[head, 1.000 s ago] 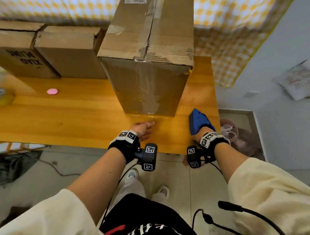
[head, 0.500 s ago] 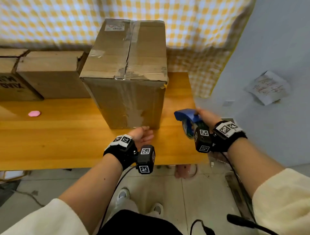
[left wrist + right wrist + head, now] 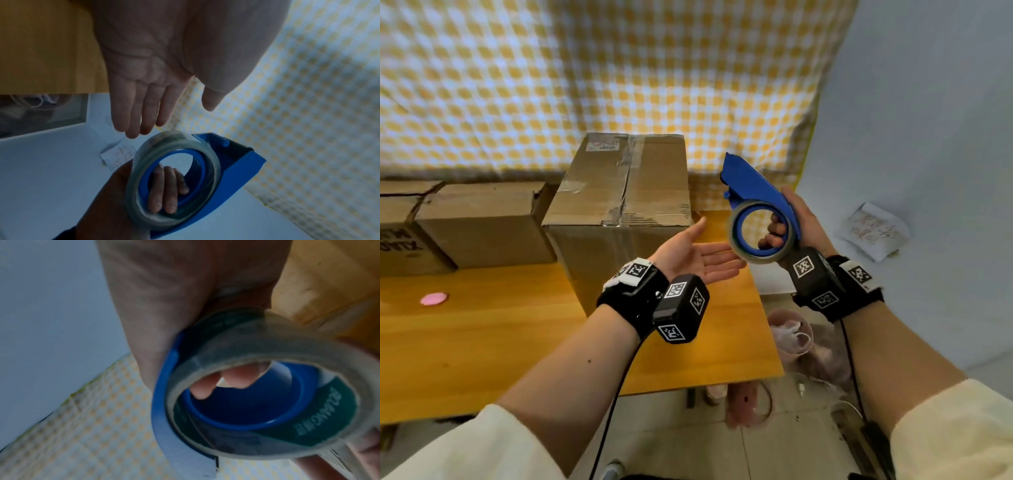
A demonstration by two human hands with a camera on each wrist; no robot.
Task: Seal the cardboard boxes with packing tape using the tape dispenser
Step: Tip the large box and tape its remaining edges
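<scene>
My right hand (image 3: pixel 787 222) grips the blue tape dispenser (image 3: pixel 755 186), its fingers curled through the hub of the clear tape roll (image 3: pixel 738 246). It holds the dispenser up in the air, right of the tall cardboard box (image 3: pixel 619 205) on the wooden table (image 3: pixel 482 342). My left hand (image 3: pixel 695 253) is open, palm up, fingers straight, its tips just short of the roll. In the left wrist view the fingertips (image 3: pixel 133 129) hover close above the tape roll (image 3: pixel 139 194). The right wrist view shows my fingers (image 3: pixel 226 378) inside the dispenser (image 3: pixel 162 402).
Two lower cardboard boxes (image 3: pixel 482 222) stand at the back left of the table. A small pink object (image 3: pixel 434 298) lies on the left. A yellow checked cloth (image 3: pixel 585 85) hangs behind. Bags and clutter (image 3: pixel 791 339) sit on the floor beyond the table's right edge.
My right hand lifted the dispenser from the table's right edge up to chest height. My left hand left the foot of the tall box and rose, palm up, toward the roll.
</scene>
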